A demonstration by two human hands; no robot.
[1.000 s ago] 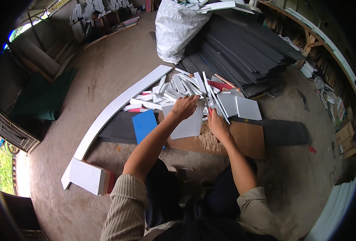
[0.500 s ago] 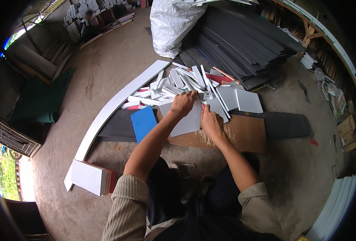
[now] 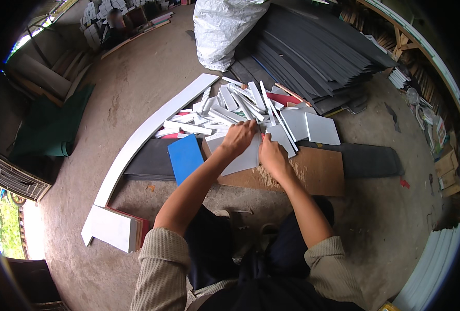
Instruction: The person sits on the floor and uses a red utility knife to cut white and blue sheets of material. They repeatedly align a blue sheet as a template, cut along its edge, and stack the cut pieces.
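Observation:
My left hand [image 3: 240, 137] lies over a pale grey-white board [image 3: 242, 161], its bent fingers pressed together at the board's far edge. Beside it, my right hand [image 3: 274, 155] is closed round the red handle of a thin-bladed tool that looks like a knife [image 3: 263, 137]; most of it is hidden by the hand. The board rests partly on a scuffed brown board [image 3: 313, 171]. Just beyond my hands is a heap of white offcut strips [image 3: 229, 101]. A blue panel [image 3: 185, 158] lies left of the board, partly behind my left forearm.
A long white strip [image 3: 136, 133] runs along the left. Near its close end sits a stack of white and red panels [image 3: 113, 228]. Grey-white panels [image 3: 322, 129] lie to the right. Beyond stand a white sack [image 3: 219, 36] and a pile of dark sheets [image 3: 307, 57].
My left hand has shifted slightly right and nearer, closer to my right hand. The right hand keeps its grip on the knife and has barely moved. The view has tilted slightly.

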